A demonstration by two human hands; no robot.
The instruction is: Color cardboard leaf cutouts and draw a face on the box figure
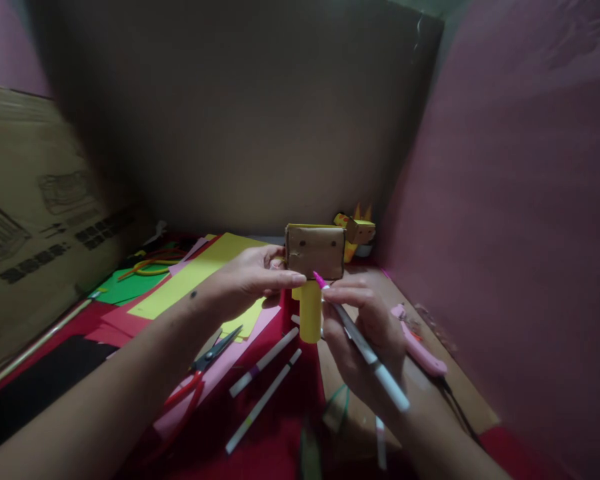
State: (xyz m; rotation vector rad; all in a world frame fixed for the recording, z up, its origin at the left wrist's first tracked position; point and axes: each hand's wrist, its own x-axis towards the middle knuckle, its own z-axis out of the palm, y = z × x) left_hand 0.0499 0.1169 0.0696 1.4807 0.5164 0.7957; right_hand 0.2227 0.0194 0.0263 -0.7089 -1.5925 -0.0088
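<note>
My left hand (pixel 267 273) grips the left side of a small cardboard box (pixel 325 248), thumb along its lower front edge. Two dark dots mark the front of the box, and its top edge shows yellow. Under it hangs a yellow paper tube (pixel 310 313), with another bit of yellow partly hidden behind. In my right hand (pixel 365 327) is a white marker (pixel 363 347), held like a pen. Its pink tip is at the lower front of the box; whether it touches I cannot tell.
Red-handled scissors (pixel 205 363), yellow paper (pixel 195 273) and several markers (pixel 265 360) lie to the left and centre. At right, a pink glue gun (pixel 423 347) with a cable rests on a board (pixel 460 393). A yellow cardboard figure (pixel 363 230) stands behind. A large carton (pixel 45 220) borders the left.
</note>
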